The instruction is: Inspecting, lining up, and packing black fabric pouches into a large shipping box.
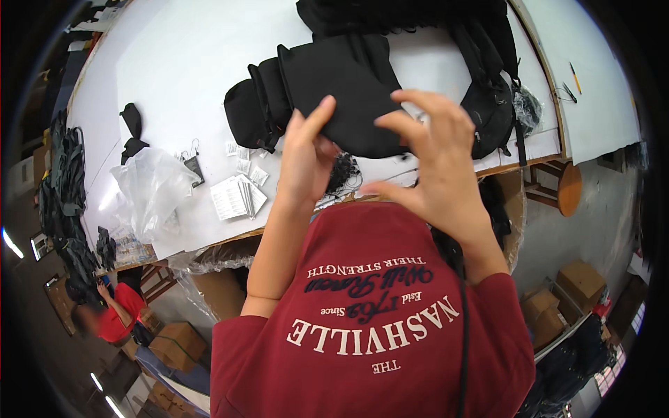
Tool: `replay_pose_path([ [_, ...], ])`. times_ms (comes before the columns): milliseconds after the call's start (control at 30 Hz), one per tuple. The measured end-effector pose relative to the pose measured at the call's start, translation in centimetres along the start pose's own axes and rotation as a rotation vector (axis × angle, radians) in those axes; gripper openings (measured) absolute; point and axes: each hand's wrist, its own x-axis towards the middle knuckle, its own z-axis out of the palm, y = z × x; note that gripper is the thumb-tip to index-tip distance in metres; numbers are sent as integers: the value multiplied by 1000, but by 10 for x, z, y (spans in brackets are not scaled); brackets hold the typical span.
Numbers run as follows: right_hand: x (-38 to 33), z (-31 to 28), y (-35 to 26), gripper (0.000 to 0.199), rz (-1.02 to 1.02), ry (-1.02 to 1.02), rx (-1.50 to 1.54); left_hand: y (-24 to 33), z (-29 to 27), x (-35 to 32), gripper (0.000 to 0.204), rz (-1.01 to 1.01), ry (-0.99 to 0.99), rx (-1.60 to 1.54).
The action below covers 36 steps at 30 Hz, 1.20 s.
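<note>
A black fabric bag (341, 83) lies on the white table in front of me, with padded sections at its left end. My left hand (306, 160) is raised over the bag's near edge, fingers apart, and nothing shows in it. To the right, my right hand (439, 153) hovers above the table edge with fingers and thumb spread, also holding nothing visible. Between the hands sits a small heap of thin black cords (343, 173). Another black bag (488, 108) with straps rests just beyond my right hand.
Left of the bag are a stack of white printed slips (237, 198), small white packets (242, 166) and a clear plastic bag (153, 184). Black straps (63, 188) hang over the far left edge. A wooden stool (569, 189) and cardboard boxes (582, 284) stand right; a person in red (125, 312) is lower left.
</note>
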Motion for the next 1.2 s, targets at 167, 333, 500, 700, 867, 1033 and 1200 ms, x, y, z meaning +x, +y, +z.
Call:
replay_pose_path([
  [167,-22,11,12,49,-17,-287,427,-2,-30,-32,39,-202,-318,-123],
  [333,-37,7,9,39,296,-218,962,4,-68,-38,53,393,-326,774],
  [500,-49,1,14,46,256,-486,748,1,-81,-67,50,259,-191,733],
  [700,-67,-1,9,47,205,-623,661,1,-88,-83,46,454,-385,1039],
  [867,-59,-18,8,36,356,-744,676,17,-105,-90,31,410,-489,1097],
  [1033,-58,-36,13,28,23,-826,648,38,-103,-109,21,297,-633,1104],
  [1200,-56,-40,11,30,-111,-840,582,49,-103,-116,21,241,-631,1194],
])
